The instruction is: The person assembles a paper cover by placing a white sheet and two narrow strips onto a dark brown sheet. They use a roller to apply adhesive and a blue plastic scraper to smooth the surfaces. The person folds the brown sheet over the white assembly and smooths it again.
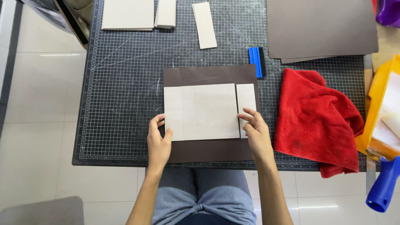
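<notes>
- Left hand (159,139) sits at the lower left corner of the large pale board (202,111). Its fingers (157,121) curl against the board's left edge and the thumb presses on the bottom corner, so it's pinching that edge lightly rather than lifting it.
- Right hand (257,132) is over on the other side, fingers (249,113) narrowed together and touching the lower part of the narrow pale board strip (246,100), right by the thin gap between the strip and the large board.
- Both boards lie flat on a dark brown sheet (208,76), which shows as a border above and below them. The big one takes up the left and middle, and the strip sits just beside it on the right.
- All of that rests on a dark gridded cutting mat (125,83) that covers the worktop, straight in front of the person.
- A crumpled red towel (316,121) is just to the right of the brown sheet.
- A blue and black squeegee-looking tool (256,61) lies just above the sheet's upper right corner.
- At the back there are more pale board pieces: a stack of big ones (127,14), a narrower stack (166,13) and a loose strip (204,25).
- A pile of dark brown sheets (321,27) sits at the back right.
- A yellow tray (375,96) is on the far right edge, with a blue handle (383,183) poking out below it.
- Person's sitting down, lap in grey-blue fabric visible under the worktop edge.
</notes>
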